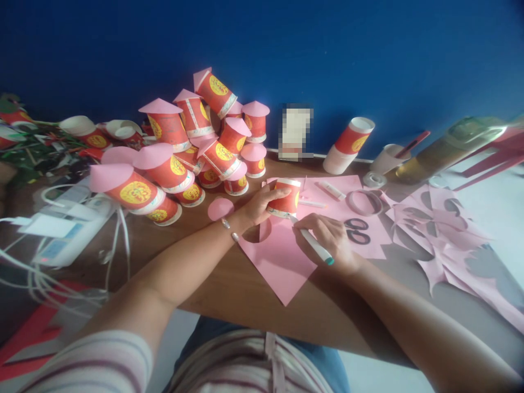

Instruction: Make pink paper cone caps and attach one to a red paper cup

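A paper cup (286,197) wrapped in red paper with a yellow patch is held by my left hand (262,204), thumb across its side. My right hand (325,237) grips a white marker (315,246) with a green end, and its tip meets the white band low on the cup. Beneath both hands lie pink paper sheets (285,278). A small pink paper cone (220,208) rests on the table beside my left wrist. Behind my right hand are scissors with dark handles (358,231), a glue stick (332,191) and a roll of tape (364,202).
Red cups with pink cone tops (221,158) are piled at the left. A power strip (65,234) with white cables stands near them. Pink paper scraps (442,229) cover the right side. A stack of cups (349,146), a cup with a pen (389,158) and a bottle (446,150) stand behind.
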The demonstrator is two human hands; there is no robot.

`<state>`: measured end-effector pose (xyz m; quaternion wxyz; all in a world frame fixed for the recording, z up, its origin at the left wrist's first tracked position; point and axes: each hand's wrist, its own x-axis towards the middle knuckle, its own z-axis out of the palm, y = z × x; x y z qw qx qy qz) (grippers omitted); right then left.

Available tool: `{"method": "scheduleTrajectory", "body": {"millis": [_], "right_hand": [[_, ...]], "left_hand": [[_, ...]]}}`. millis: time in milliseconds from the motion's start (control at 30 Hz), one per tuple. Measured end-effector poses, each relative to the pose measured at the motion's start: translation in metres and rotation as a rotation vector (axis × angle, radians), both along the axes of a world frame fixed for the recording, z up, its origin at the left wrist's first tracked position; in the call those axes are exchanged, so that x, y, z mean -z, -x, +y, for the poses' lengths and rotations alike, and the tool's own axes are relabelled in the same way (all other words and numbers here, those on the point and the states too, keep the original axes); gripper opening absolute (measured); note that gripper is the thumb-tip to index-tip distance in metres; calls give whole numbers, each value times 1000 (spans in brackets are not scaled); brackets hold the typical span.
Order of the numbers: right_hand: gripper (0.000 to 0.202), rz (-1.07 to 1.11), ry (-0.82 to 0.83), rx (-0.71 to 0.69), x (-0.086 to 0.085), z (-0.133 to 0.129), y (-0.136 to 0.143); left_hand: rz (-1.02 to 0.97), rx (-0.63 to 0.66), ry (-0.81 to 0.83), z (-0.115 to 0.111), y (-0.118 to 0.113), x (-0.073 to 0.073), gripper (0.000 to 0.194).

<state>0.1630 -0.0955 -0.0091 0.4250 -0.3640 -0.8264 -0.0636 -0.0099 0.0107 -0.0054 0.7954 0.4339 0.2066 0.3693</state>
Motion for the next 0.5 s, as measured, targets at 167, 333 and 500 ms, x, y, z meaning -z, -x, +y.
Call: {"method": "scheduleTrajectory", "body": {"millis": [167, 333, 500], "right_hand": [[15, -8, -22, 18, 0, 0, 0], [15, -16, -16, 18, 0, 0, 1], [14, 13, -2, 6, -2, -1, 3]], "left_hand": [[27, -8, -8, -1, 0, -2, 31], [34, -27, -13, 1, 0, 3, 32], [24, -36, -29, 1, -1, 3, 32]]}}
